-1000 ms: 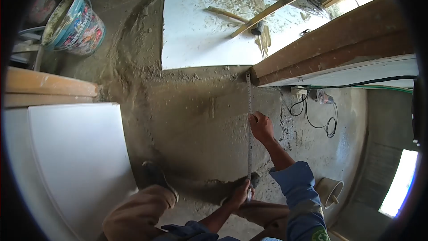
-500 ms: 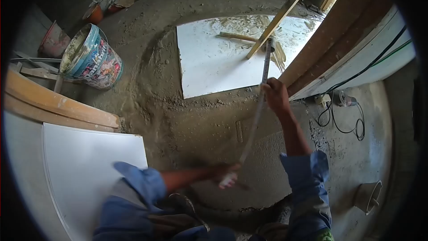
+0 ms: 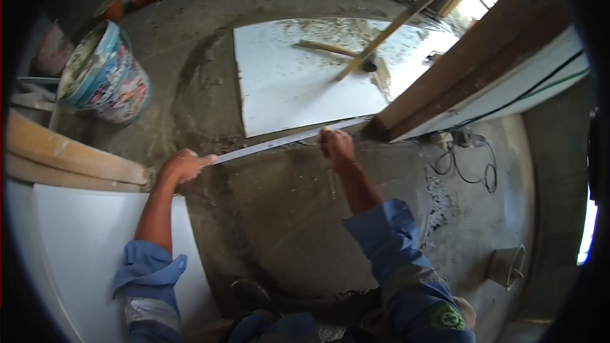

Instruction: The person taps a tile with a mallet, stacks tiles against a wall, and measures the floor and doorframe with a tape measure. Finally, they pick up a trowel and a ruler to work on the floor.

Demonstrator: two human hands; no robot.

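Here, two hands [image 3: 182, 166] [image 3: 337, 146] hold one measuring tape [image 3: 267, 145] near two white panels [image 3: 286, 98] [image 3: 95, 248].

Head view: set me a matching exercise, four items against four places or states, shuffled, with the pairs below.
1. tape
2. patterned bucket
3. mallet
4. right hand

A. lying on the smeared board
B. closed, partway along the tape
C. stretched out from the left hand
D. upper left, multicoloured

Pairs: 1-C, 2-D, 3-A, 4-B
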